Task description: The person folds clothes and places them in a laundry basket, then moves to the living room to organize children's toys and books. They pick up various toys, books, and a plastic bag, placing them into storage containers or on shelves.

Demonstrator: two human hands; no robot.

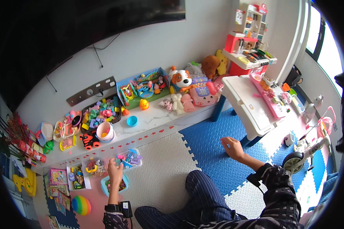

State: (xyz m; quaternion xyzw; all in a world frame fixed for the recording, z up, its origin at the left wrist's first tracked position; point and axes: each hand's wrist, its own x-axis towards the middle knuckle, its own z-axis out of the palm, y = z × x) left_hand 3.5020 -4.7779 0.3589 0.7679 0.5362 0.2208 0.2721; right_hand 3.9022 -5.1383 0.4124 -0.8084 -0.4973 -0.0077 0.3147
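Note:
My left hand (115, 171) is raised with its fingers apart and nothing in them. In the picture it overlaps the edge of a light-blue tub (126, 180) of small colourful pieces, near a clear box of small toys (94, 166) and a tray of purple and blue toys (134, 159). My right hand (232, 147) hovers empty over the blue foam mat (218, 160), its fingers loosely curved, beside the legs of a white play table (240, 106). A turquoise bowl (132, 121), a yellow toy duck (144, 104) and a white bucket (105, 132) stand on the marble-look ledge (152, 120).
Along the ledge are a basket of coloured blocks (101, 113), a boxed playset (143, 87) and a toy dog (183, 78). A rainbow ball (81, 205) and picture books (58, 176) lie at left. A toy kitchen (246, 54) and a small wheeled ride-on (296, 161) stand at right.

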